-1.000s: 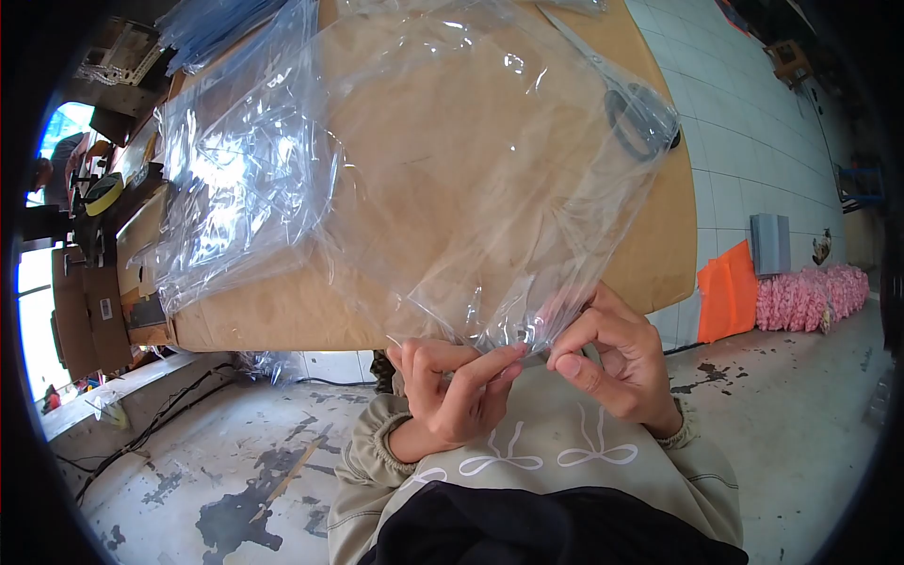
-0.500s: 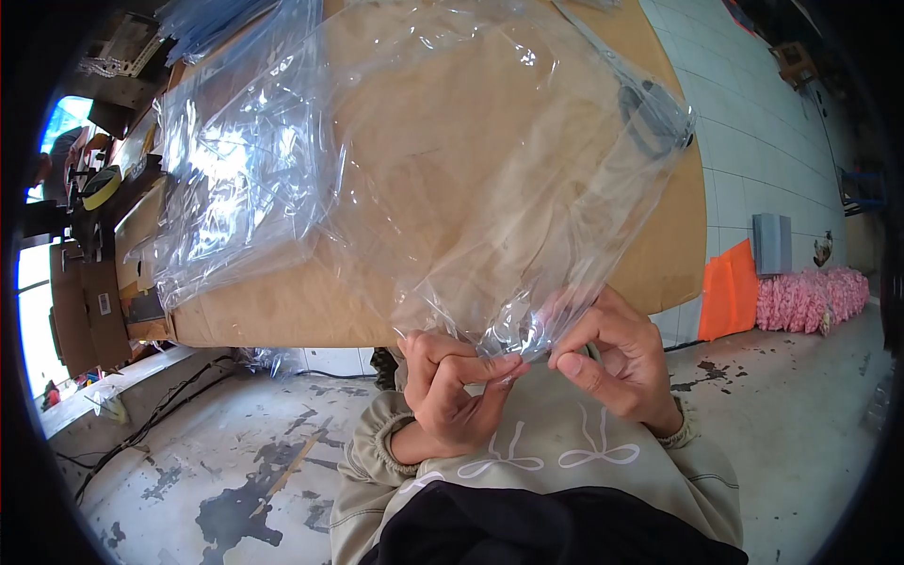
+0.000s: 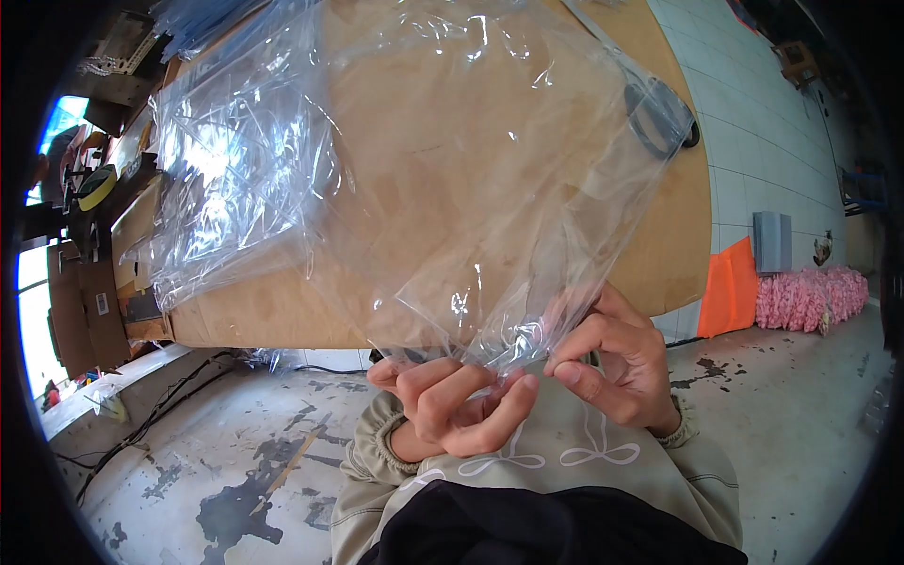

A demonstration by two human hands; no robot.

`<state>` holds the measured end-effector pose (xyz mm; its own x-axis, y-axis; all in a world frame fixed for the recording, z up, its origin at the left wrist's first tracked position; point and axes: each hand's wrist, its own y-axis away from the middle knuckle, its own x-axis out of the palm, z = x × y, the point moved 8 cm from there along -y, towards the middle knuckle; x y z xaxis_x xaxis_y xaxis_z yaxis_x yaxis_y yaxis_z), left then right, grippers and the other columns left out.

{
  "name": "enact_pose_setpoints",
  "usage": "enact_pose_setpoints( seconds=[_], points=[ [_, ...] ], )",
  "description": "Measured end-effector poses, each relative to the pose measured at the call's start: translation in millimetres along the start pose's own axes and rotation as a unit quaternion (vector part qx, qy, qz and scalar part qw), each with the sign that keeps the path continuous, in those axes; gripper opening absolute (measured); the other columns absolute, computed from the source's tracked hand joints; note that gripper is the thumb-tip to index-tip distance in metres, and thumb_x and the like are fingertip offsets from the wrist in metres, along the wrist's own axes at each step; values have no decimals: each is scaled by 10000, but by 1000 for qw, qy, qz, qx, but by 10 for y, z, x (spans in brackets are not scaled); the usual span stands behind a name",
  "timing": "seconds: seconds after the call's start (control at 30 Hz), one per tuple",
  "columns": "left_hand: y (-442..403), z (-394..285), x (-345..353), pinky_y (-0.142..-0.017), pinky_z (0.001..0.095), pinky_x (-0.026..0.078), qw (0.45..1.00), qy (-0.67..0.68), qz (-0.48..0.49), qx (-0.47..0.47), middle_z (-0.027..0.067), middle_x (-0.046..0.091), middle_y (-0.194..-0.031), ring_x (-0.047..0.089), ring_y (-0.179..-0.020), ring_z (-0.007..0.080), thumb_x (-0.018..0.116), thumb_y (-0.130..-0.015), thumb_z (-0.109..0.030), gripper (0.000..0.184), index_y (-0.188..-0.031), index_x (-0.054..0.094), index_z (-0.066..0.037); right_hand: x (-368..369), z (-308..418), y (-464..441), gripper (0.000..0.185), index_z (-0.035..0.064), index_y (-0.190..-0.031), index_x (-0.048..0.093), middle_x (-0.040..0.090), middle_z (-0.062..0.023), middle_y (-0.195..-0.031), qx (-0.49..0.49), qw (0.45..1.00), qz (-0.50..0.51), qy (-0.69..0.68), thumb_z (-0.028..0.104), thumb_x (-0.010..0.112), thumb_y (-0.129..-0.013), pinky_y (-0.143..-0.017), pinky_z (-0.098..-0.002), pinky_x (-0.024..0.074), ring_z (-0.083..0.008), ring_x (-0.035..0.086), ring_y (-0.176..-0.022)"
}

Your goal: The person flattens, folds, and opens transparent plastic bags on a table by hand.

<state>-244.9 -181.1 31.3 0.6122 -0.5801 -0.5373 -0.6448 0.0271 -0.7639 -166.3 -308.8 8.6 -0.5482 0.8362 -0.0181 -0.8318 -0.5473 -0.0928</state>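
A large clear plastic bag (image 3: 471, 188) lies across the brown table, its near end gathered between my hands just past the table's front edge. My left hand (image 3: 457, 400) curls its fingers around the crumpled edge of the film. With thumb and forefinger, my right hand (image 3: 612, 363) pinches the bag's right corner. Dark-handled scissors (image 3: 656, 118) show through the film at the table's right side. To the left is a shiny stack of clear plastic bags (image 3: 240, 179), partly overlapped by the sheet I hold.
Brown covering (image 3: 254, 325) tops the table. At right on the floor are an orange sheet (image 3: 730, 287), a pink fluffy bundle (image 3: 812, 301) and a grey block (image 3: 772, 242). A cardboard box (image 3: 89, 315) and a tape roll (image 3: 97, 188) stand at left. Black cables (image 3: 155, 414) run along the floor.
My left hand has turned and its fingers have shifted along the gathered edge. The film has flattened and moved slightly, uncovering part of the scissors' handle. My right hand keeps its pinch.
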Motion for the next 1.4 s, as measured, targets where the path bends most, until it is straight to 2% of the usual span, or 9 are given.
enact_pose_setpoints(
  seconds=[0.1,0.4,0.6,0.7,0.97,1.07,1.17,1.27,1.4],
  points=[
    [-5,-6,15,-671,325,301,999,-38,32,-6,-6,438,-854,448,-721,147,709,-694,-92,292,-883,641,-304,16,10,-24,57,11,-828,647,570,-133,-964,-9,1000,-2,-3,26,672,-779,-740,-279,439,-192,559,-835],
    [8,6,18,-662,312,297,999,-29,28,-1,-11,396,-842,441,-708,139,744,-645,-146,322,-924,677,-291,24,23,-44,61,10,-830,646,573,-132,-940,-17,1000,-4,3,24,671,-776,-724,-285,440,-197,558,-817],
    [23,5,8,-669,316,291,998,-44,39,-5,-6,396,-840,441,-699,138,720,-652,-94,327,-922,684,-276,26,18,-41,60,9,-829,647,571,-139,-952,-15,1000,2,6,23,670,-776,-719,-288,440,-201,558,-805],
    [46,14,10,-672,322,289,1000,-23,6,1,-5,398,-839,438,-701,140,699,-648,-61,350,-929,684,-269,28,25,-55,58,8,-828,649,568,-139,-955,-16,1000,-1,2,22,670,-776,-720,-290,439,-202,557,-806],
    [65,48,30,-720,344,286,996,-48,68,-19,-17,390,-839,427,-740,148,649,-648,-32,382,-932,681,-286,43,-26,-42,42,17,-821,654,561,-127,-946,10,1000,18,14,40,666,-789,-747,-299,440,-203,553,-859],
    [104,71,27,-743,352,283,995,-48,87,-12,-21,374,-838,413,-746,147,646,-650,-41,388,-935,681,-302,36,-121,-5,92,-2,-906,640,566,-119,-960,46,998,34,26,66,638,-844,-779,-297,457,-189,561,-909],
    [193,105,15,-790,364,250,996,-41,84,-14,-37,366,-832,392,-758,126,703,-611,-141,399,-964,702,-327,-29,-308,46,190,-33,-1046,583,577,-103,-991,132,980,-65,-136,104,577,-915,-818,-289,481,-170,570,-962],
    [295,134,-7,-814,370,236,996,-41,74,-16,-44,361,-829,383,-758,115,729,-599,-193,403,-972,711,-343,-170,-342,49,257,-60,-1125,511,572,-97,-1041,144,968,-122,-164,134,523,-956,-820,-287,509,-154,583,-970],
    [418,147,-57,-826,376,236,996,-46,77,-14,-44,349,-828,371,-755,114,726,-616,-185,393,-969,706,-357,-460,-398,15,228,-46,-1101,503,561,-123,-1078,114,964,-210,-120,139,495,-968,-749,-294,535,-162,612,-893]
  ],
)
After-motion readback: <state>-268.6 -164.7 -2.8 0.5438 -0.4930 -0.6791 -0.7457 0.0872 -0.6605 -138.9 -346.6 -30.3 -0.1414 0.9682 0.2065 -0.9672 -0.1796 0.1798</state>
